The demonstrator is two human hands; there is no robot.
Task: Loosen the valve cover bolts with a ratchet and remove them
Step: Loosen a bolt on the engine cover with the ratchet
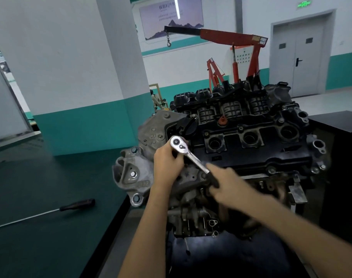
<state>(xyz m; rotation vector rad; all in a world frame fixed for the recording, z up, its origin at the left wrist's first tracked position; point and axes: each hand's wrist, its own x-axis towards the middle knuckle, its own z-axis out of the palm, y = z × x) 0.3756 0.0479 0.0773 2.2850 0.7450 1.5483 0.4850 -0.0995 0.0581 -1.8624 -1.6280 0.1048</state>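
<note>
Filling the middle, the engine carries a black valve cover on top; the ratchet sits at the cover's left end; the right hand grips its handle; the left hand curls its fingers round the head; bolts sit along the cover's rim.

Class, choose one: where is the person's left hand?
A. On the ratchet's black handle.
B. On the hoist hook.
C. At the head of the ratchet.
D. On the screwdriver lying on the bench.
C: the left hand curls its fingers at the head of the ratchet, while the right hand grips the black handle.
</note>
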